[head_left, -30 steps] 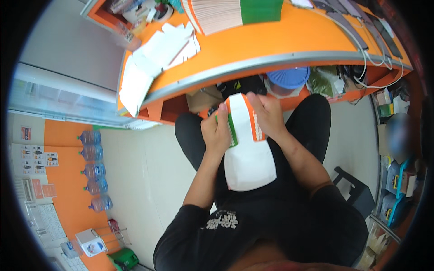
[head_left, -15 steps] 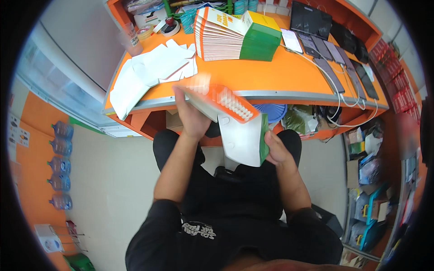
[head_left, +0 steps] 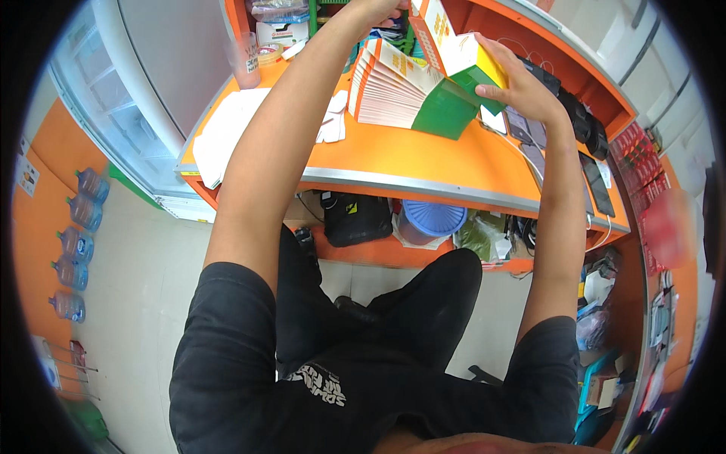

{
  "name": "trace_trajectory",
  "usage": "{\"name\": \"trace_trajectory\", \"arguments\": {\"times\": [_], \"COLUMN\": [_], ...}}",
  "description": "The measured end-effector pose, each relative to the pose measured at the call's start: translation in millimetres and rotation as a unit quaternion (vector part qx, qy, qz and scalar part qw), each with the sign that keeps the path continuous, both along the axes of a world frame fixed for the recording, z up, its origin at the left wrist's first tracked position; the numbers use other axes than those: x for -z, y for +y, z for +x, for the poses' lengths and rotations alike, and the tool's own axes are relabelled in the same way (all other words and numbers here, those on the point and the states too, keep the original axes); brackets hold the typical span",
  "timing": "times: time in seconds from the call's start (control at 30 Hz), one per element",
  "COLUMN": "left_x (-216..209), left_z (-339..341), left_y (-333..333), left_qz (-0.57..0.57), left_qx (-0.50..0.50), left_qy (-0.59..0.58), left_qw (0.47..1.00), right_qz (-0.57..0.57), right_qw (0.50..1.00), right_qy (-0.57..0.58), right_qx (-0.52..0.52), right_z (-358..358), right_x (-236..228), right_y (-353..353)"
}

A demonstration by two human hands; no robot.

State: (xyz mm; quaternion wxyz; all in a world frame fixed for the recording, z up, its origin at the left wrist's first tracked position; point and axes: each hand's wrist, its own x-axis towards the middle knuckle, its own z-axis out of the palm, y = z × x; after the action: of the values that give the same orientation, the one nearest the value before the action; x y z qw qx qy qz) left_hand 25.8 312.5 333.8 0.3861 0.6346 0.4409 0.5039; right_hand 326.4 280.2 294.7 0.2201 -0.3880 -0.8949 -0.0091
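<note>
Above the desk I hold a folded carton (head_left: 463, 59), orange, white, yellow and green, tilted over a stack of similar cartons. My right hand (head_left: 522, 85) grips its yellow and green end, thumb on the green side. At the top edge of the picture my left hand (head_left: 376, 10) is at the carton's orange end, its fingers bent and partly cut off from view. Below, the stack of cartons (head_left: 393, 87) lies fanned out on the orange desk (head_left: 378, 160), its green sides (head_left: 446, 107) facing right. Whether the held carton touches the stack, I cannot tell.
White flat sheets (head_left: 234, 121) lie at the desk's left, behind my left forearm. A plastic cup (head_left: 246, 64) stands beyond. Phones (head_left: 597, 185) and white cables are at the right. Underneath are a black bag (head_left: 355, 218) and a blue-lidded tub (head_left: 435, 218).
Both hands have risen from over my lap to above the desk, carrying the carton to the stack. The carton's white inner side and dotted orange part no longer face me. The view has shifted.
</note>
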Motion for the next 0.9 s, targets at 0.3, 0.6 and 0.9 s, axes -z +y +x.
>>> {"name": "trace_trajectory", "arguments": {"times": [0.3, 0.6, 0.9], "left_x": [50.9, 82.6, 137.8], "left_z": [-18.2, -23.8, 22.5], "left_y": [82.8, 72.0, 58.4], "left_qz": [0.036, 0.331, 0.032], "left_qx": [-0.114, -0.172, 0.035], "left_qy": [0.268, 0.557, 0.594], "left_qw": [0.956, 0.742, 0.803], "right_qz": [-0.148, -0.063, 0.011], "right_qw": [0.981, 0.969, 0.973], "right_qy": [-0.121, -0.096, -0.096], "right_qx": [0.032, 0.217, 0.209], "right_z": [-17.3, -83.4, -79.1], "right_x": [13.0, 69.8, 89.9], "right_y": [76.4, 75.4, 69.4]}}
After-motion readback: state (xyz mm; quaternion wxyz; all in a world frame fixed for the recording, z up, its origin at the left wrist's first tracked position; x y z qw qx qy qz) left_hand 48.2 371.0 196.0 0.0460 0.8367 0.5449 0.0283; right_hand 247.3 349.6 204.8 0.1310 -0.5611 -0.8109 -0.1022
